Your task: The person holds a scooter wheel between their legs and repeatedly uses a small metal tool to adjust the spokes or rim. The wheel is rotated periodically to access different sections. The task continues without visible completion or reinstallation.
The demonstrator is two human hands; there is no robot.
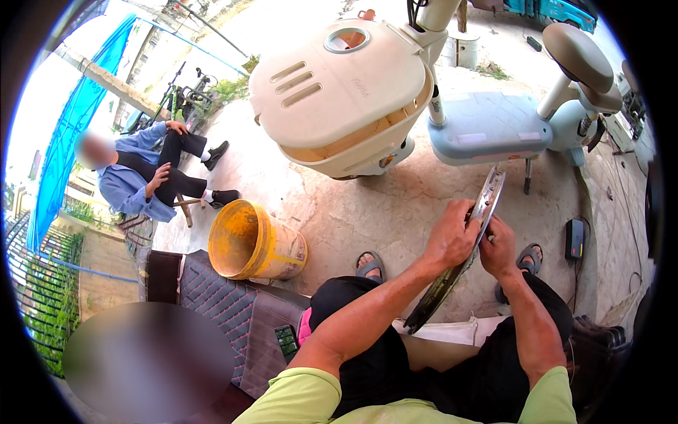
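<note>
I hold a metal wheel rim (489, 192) upright and nearly edge-on in front of me, its shiny upper end tilted away and its darker lower end down between my knees. My left hand (452, 239) is closed on the rim from the left side. My right hand (498, 249) grips it from the right, a little lower, with fingers wrapped at the edge. Beyond the rim stands a pale blue and cream electric scooter (487, 127) with a large cream basket (339, 92) at its front.
A yellow bucket (279, 247) stands left of my feet. A seated person (134, 177) in a blue shirt is farther left, by a blue tarp (67, 138). A quilted mat (212, 311) lies beside me. A black charger box (574, 239) with cables is on the floor at right.
</note>
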